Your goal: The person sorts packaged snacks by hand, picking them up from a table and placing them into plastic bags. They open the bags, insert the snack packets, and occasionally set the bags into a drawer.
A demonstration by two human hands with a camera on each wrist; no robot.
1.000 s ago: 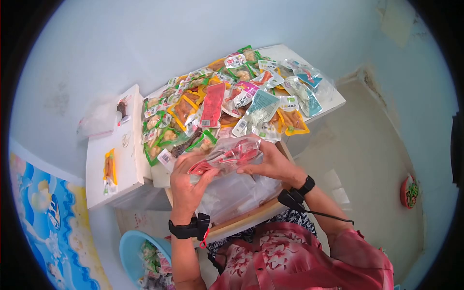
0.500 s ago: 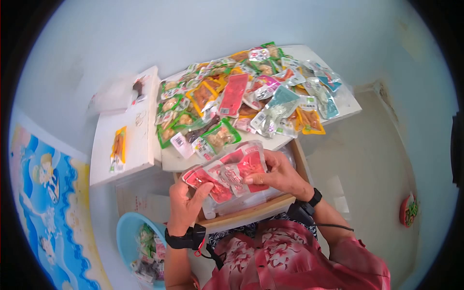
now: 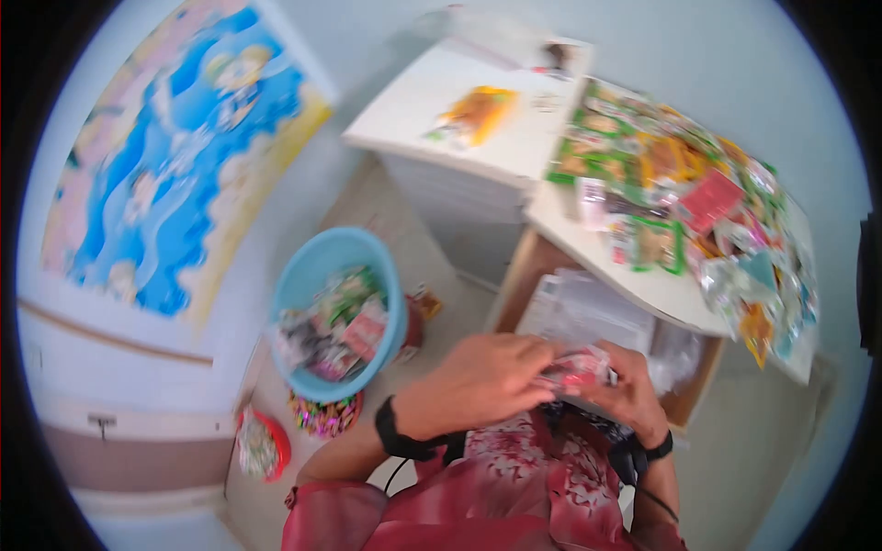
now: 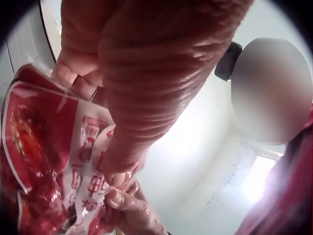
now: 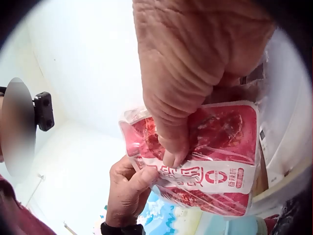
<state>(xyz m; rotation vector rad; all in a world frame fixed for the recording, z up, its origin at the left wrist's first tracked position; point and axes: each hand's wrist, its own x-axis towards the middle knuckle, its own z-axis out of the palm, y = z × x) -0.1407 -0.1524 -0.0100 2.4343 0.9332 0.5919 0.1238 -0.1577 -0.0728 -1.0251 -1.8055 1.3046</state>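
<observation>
Both hands hold a red food packet (image 5: pixel 220 132) in clear plastic, with a white band of red lettering, close in front of the body. My right hand (image 3: pixel 634 395) grips its right side. In the right wrist view that hand's (image 5: pixel 181 63) thumb lies on the packet's face. My left hand (image 3: pixel 491 378) pinches the near edge, where its thumb (image 5: pixel 144 178) shows in the right wrist view. In the left wrist view the two hands meet at the lettered band. The head view is blurred, and the fingers partly cover the packet there.
A blue basin (image 3: pixel 393 275) of packets stands on the floor at left, beside red tubs (image 3: pixel 280 445). An open drawer (image 3: pixel 514 275) holds clear plastic bags. Above it, many packets are heaped on a white tabletop (image 3: pixel 625 285). One yellow packet (image 3: pixel 482 112) lies on the left cabinet.
The head view has swung left toward the basin. Both hands have drawn the packet closer to the body, and the left hand has come across nearer the right.
</observation>
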